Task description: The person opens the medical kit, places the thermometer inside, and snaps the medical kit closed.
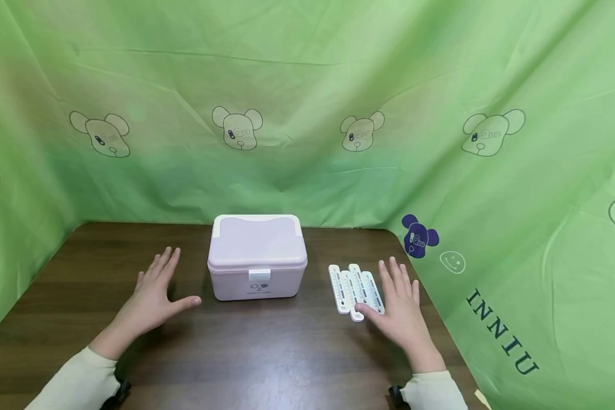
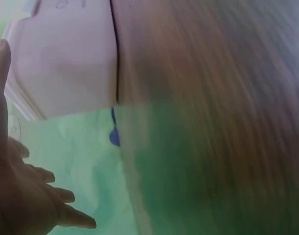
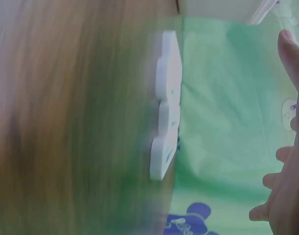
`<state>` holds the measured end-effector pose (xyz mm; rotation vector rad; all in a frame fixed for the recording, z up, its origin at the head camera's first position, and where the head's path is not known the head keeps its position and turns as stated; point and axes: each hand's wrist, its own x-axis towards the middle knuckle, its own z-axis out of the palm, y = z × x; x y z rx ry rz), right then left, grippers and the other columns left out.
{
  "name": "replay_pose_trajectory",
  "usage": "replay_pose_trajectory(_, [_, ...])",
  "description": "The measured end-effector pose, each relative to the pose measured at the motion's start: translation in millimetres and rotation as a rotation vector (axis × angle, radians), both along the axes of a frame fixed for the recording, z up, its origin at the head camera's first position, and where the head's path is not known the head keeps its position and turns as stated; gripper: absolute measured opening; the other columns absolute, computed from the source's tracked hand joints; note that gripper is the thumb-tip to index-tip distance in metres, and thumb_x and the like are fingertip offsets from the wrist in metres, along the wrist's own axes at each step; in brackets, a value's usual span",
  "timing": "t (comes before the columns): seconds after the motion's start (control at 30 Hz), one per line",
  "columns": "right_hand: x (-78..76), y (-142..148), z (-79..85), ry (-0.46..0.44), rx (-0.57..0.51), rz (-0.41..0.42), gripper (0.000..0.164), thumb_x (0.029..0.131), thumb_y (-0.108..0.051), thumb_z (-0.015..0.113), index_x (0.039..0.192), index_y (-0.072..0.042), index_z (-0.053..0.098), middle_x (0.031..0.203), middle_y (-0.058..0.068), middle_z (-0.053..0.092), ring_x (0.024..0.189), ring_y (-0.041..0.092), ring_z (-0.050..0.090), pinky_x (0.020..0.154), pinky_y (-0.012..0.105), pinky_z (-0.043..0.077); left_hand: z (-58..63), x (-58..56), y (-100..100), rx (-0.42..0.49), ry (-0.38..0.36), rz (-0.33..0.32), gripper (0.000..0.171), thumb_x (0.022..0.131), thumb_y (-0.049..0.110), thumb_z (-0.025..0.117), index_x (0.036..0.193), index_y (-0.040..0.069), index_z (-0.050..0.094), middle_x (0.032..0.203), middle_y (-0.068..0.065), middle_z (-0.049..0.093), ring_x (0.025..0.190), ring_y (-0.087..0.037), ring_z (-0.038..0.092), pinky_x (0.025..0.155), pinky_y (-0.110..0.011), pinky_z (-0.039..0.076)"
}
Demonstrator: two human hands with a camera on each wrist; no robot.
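A pale lilac lidded box (image 1: 258, 245) with a white front latch (image 1: 259, 275) stands closed near the back of the table. To its left my left hand (image 1: 151, 296) hovers with fingers spread, holding nothing; the left wrist view shows the box (image 2: 66, 63) beyond its thumb. Several flat white thermometers (image 1: 356, 291) lie side by side to the right of the box. My right hand (image 1: 401, 310) is beside them, fingers extended and grasping nothing. Its thumb overlaps the nearest one in the head view. From the right wrist, the thermometers (image 3: 168, 93) appear edge-on.
The dark wooden table (image 1: 246, 359) reaches back to a green curtain (image 1: 307, 171) printed with bear heads. On the right, the curtain hangs close along the table's edge and carries large lettering (image 1: 502, 330).
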<state>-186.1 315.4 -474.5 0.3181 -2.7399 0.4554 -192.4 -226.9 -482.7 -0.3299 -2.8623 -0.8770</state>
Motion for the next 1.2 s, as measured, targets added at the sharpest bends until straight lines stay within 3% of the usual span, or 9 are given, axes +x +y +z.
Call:
replay_pose_trajectory(0.3, [1.9,-41,13.0,0.030,-0.120,-0.017,0.115,0.079,-0.059,0.081,0.165,-0.014,0.020,0.171,0.015,0.016,0.155,0.044,0.015,0.121,0.068,0.010,1.4,-7.5,25,0.231,-0.056,0.005,0.127,0.081,0.054,0.083,0.165,0.027,-0.008,0.173,-0.007,-0.005,0.156,-0.046,0.006,0.110,-0.079,0.021])
replay_pose_trajectory(0.57, [4.3,-80,18.2,0.037,-0.234,-0.024,0.111,0.078,-0.056,0.084,0.164,-0.017,0.026,0.169,0.012,0.025,0.154,0.040,0.023,0.121,0.065,0.020,-3.7,-12.2,46,0.385,-0.050,0.033,0.129,0.081,0.041,0.088,0.165,0.028,-0.008,0.173,-0.009,-0.003,0.156,-0.045,0.009,0.115,-0.073,0.021])
replay_pose_trajectory(0.8, [8.7,-111,17.3,0.019,-0.338,-0.025,0.106,0.080,-0.056,0.083,0.162,-0.015,0.030,0.167,0.008,0.028,0.154,0.034,0.027,0.121,0.056,0.027,-3.2,-16.7,62,0.464,-0.067,0.053,0.129,0.080,0.043,0.088,0.166,0.029,-0.006,0.173,-0.010,0.000,0.155,-0.046,0.015,0.116,-0.072,0.021])
replay_pose_trajectory(0.97, [12.3,-135,15.2,0.079,-0.400,-0.031,0.101,0.079,-0.051,0.086,0.158,-0.010,0.038,0.162,0.011,0.036,0.150,0.034,0.034,0.119,0.055,0.031,-4.4,-21.4,70,0.492,-0.078,0.060,0.129,0.078,0.047,0.088,0.166,0.029,-0.006,0.173,-0.012,0.002,0.155,-0.045,0.014,0.117,-0.072,0.021])
replay_pose_trajectory(1.2, [26.4,-171,10.7,0.128,-0.528,-0.141,0.077,0.078,-0.041,0.090,0.140,-0.009,0.056,0.140,0.012,0.055,0.133,0.030,0.053,0.110,0.048,0.044,-13.0,-20.4,79,0.503,-0.090,0.074,0.130,0.076,0.046,0.090,0.167,0.016,0.001,0.171,-0.017,0.013,0.156,-0.042,0.013,0.119,-0.068,0.020])
